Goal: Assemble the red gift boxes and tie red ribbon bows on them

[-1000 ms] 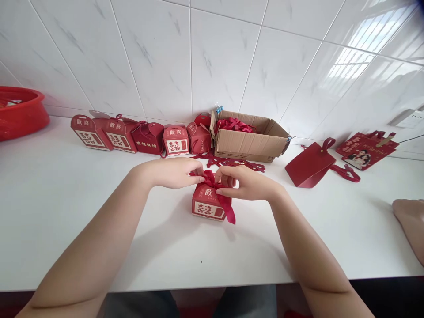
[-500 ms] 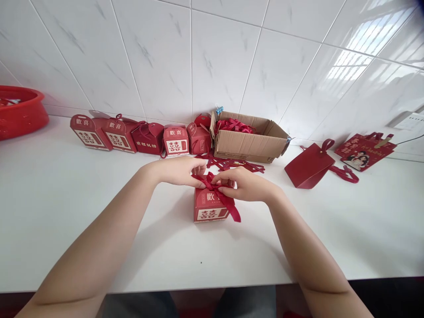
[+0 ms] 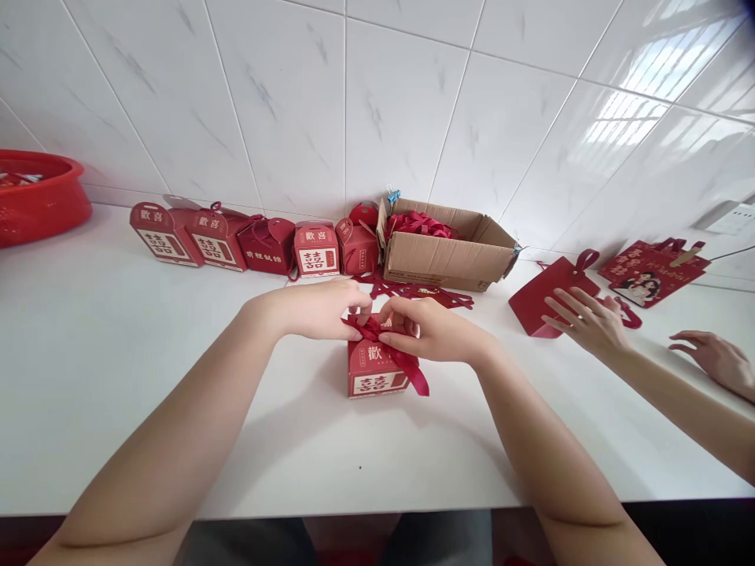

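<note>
A small red gift box (image 3: 377,381) with white-panelled characters stands upright on the white table in front of me. Dark red ribbon (image 3: 411,371) lies across its top, one tail hanging over the right front. My left hand (image 3: 339,306) is closed on the ribbon at the upper left of the box. From the right, my right hand (image 3: 421,328) pinches the same ribbon near the middle of the top. Fingers partly cover the ribbon's crossing, so whether it is a knot or a bow I cannot tell.
Several red boxes (image 3: 265,245) line the wall. Beside them sits a cardboard box (image 3: 451,255) of red ribbon, with loose ribbons (image 3: 428,295) before it. A red basin (image 3: 44,208) is far left. Another person's hands (image 3: 590,318) reach in near a red bag (image 3: 539,295) at right.
Another person's two hands have come in from the right, one at the red bag. My fingers have drawn the ribbon loops smaller and lower against the box top.
</note>
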The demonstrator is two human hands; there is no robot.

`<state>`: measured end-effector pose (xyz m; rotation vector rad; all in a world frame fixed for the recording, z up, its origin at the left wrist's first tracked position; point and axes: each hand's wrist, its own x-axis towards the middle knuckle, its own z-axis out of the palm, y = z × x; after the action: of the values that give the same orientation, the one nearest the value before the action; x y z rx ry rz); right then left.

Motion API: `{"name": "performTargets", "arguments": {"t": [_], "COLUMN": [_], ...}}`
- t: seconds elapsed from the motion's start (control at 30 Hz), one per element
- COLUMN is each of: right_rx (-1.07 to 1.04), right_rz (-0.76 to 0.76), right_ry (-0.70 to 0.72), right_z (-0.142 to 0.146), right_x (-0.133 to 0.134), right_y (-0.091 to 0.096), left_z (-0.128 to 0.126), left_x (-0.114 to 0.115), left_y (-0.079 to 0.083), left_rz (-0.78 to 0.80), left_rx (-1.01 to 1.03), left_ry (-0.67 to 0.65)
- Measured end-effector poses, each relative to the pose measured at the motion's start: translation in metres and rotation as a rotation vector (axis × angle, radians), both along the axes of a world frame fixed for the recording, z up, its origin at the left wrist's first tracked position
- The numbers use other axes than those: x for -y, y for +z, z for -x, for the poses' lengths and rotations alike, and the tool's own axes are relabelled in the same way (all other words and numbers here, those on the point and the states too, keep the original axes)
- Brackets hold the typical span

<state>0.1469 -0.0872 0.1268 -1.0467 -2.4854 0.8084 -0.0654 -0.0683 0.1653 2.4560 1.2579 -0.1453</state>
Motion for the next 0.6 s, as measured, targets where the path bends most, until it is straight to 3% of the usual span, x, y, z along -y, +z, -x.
{"name": "performTargets", "arguments": {"t": [0.1, 0.37, 0.6], "right_rx": [-0.021, 0.017, 0.02], "right_rz": [-0.03, 0.0, 0.002], "right_ry": [-0.078, -0.067, -0.099], "right_z": [0.005, 0.006, 0.007], "right_x": [0.0, -0.002, -0.003], "right_y": [-0.004, -0.007, -0.009], "left_z": [0.001, 0.007, 0.005], "left_x": [-0.001, 0.002, 0.039], "left_y": [-0.002, 0.002, 0.013], "left_rz": [-0.026, -0.02, -0.074], "left_rx": [0.002, 0.066, 0.08], "left_ry": [-0.005, 0.118, 0.046]}}
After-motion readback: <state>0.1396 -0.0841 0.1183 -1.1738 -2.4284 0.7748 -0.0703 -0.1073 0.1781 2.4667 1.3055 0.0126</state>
